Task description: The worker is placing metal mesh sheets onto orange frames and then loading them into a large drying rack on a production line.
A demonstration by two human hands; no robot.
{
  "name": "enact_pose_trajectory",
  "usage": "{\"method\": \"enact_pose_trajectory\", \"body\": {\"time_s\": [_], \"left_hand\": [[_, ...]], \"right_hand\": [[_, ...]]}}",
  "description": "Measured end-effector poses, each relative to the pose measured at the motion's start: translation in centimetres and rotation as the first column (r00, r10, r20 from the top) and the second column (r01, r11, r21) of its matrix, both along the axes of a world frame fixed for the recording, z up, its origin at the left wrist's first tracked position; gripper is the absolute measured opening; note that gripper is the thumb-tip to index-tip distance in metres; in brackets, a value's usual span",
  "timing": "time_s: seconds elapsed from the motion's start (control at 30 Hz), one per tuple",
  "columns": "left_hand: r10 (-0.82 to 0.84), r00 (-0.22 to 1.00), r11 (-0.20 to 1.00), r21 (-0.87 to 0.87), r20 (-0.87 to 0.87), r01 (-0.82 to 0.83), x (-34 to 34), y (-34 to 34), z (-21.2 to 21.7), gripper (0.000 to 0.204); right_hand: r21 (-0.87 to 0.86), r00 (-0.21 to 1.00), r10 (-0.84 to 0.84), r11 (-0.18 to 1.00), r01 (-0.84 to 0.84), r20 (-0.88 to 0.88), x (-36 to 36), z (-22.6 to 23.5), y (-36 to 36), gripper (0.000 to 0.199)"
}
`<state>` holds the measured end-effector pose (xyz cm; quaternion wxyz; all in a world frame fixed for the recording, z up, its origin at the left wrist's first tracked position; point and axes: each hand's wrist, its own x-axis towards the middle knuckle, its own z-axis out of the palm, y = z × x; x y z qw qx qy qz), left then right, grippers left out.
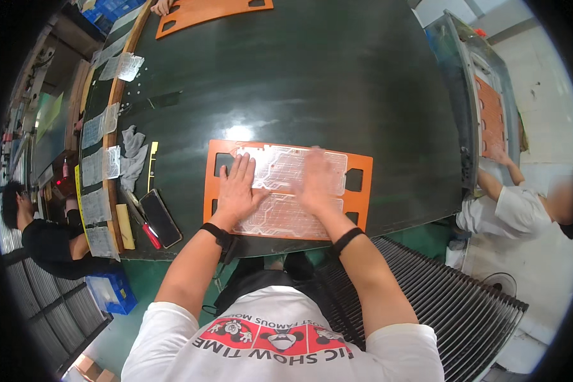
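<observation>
An orange board (pixel 356 205) with dark cut-out holes at its ends lies flat near the front edge of the dark green table. Two clear sheets printed with silvery circuit-like lines rest on it, an upper sheet (pixel 277 169) and a lower sheet (pixel 283 215). My left hand (pixel 235 194) is spread flat over the left ends of both sheets, fingers pointing away from me. Blurred by motion, my right hand (pixel 318 184) lies over their right part with its fingers stretched out. Neither hand appears to grip anything.
Left of the board are a phone (pixel 161 218), a red-handled tool (pixel 151 235), a yellow strip (pixel 153 165) and grey gloves (pixel 132 156). Printed sheets line a wooden rail (pixel 113 127). Another orange board (pixel 210 13) lies far off. A black rack (pixel 420 293) stands at right; other people work both sides.
</observation>
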<state>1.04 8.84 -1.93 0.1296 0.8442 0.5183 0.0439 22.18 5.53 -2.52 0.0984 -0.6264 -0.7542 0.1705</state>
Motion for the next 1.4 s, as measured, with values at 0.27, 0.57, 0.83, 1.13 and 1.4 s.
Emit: {"method": "enact_pose_trajectory", "body": {"time_s": [0.27,0.57,0.83,1.13,1.4], "left_hand": [[0.104,0.995,0.988,-0.115,0.002,-0.103,6.8,-0.7,0.7,0.086],[-0.32,0.908,0.945,0.018,0.269,0.327,10.2,1.5,-1.5,0.079],[-0.061,0.997,0.998,-0.026,0.053,0.063,3.4,3.8,0.1,0.084],[0.098,0.994,0.994,-0.051,-0.037,-0.1,-2.0,4.4,3.0,0.081],[-0.071,0.994,0.997,0.035,-0.083,0.074,-3.2,1.8,1.2,0.078]], "right_hand": [[0.005,0.902,-0.391,0.918,0.397,0.184,2.5,-0.4,-0.3,0.08],[0.01,0.889,-0.404,0.911,0.412,0.215,2.5,-0.3,-0.5,0.079],[0.027,0.9,-0.37,0.927,0.375,0.231,2.6,-0.3,-0.4,0.08],[0.034,0.895,-0.368,0.928,0.372,0.252,2.6,-0.3,-0.5,0.08],[0.05,0.899,-0.368,0.929,0.367,0.239,2.7,-0.3,-0.5,0.079]]}}
